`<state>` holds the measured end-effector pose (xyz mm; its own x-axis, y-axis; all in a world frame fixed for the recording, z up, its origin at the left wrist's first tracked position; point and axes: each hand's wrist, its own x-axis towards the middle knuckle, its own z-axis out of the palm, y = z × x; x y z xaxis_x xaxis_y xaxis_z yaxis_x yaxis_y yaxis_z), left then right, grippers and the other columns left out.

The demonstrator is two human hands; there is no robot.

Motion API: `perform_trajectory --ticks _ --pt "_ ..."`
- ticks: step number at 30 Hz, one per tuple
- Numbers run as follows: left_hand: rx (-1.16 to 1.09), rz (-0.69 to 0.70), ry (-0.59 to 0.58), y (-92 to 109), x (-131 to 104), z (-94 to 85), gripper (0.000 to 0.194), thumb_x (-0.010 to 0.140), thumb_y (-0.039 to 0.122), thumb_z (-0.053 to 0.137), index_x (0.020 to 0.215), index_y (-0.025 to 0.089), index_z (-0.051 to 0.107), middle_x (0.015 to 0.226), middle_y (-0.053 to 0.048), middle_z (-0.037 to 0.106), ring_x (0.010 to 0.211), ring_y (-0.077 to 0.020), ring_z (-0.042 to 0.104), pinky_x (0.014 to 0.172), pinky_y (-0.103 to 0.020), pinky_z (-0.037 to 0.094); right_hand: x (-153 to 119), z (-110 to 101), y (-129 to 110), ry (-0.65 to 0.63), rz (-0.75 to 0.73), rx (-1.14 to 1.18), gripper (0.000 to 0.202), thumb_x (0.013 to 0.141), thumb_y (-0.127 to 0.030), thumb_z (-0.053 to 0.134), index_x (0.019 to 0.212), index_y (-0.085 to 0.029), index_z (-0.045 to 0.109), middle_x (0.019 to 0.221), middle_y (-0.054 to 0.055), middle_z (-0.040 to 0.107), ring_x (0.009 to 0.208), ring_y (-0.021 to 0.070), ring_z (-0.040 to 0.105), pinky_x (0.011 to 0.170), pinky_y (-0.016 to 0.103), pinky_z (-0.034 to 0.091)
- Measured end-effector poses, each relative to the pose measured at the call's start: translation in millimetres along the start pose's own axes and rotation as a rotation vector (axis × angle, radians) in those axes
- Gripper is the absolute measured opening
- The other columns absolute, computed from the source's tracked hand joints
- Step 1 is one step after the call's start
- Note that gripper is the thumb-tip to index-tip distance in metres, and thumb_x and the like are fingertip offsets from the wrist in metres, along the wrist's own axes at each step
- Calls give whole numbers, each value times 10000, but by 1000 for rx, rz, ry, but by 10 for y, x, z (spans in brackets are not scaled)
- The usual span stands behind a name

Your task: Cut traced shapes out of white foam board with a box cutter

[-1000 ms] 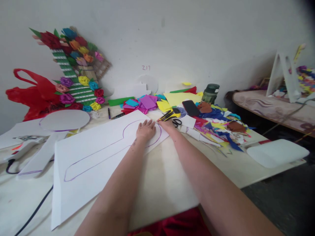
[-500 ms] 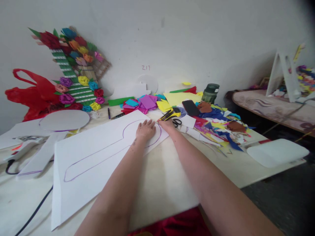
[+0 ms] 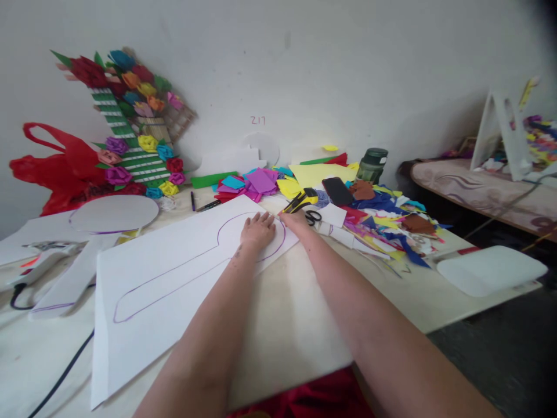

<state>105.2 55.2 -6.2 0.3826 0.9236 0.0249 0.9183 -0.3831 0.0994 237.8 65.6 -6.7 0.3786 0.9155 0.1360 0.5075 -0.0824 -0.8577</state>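
Observation:
A large white sheet of board (image 3: 143,264) lies on the table, with a purple outline of a round head and long handle drawn on it. My left hand (image 3: 258,230) rests flat inside the round part, fingers spread and pressing on the sheet. Just to its right, my right hand (image 3: 294,220) is closed around a yellow and black utility knife (image 3: 304,198), at the right side of the circle. The blade's tip is too small to make out. Black-handled scissors (image 3: 313,217) lie right beside my right hand.
Coloured paper scraps (image 3: 391,215), a phone (image 3: 337,190) and a green bottle (image 3: 372,165) lie or stand at the right back. At left are a glue gun (image 3: 43,258), a cut-out white board shape (image 3: 115,213), a red bag (image 3: 65,165) and a paper-flower decoration (image 3: 143,139).
The utility knife in my right hand has tilted a little, its yellow body showing more clearly. My left hand and the sheet have stayed in place.

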Motion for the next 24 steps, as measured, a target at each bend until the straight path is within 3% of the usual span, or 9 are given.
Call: perform_trajectory --ticks 24 --pt "-2 -1 8 -11 23 28 512 907 390 217 1396 289 330 1501 48 237 1373 -192 182 1099 -453 173 78 98 139 28 -33 53 95 657 -218 559 669 -156 630 691 47 666 794 167 644 712 223 486"
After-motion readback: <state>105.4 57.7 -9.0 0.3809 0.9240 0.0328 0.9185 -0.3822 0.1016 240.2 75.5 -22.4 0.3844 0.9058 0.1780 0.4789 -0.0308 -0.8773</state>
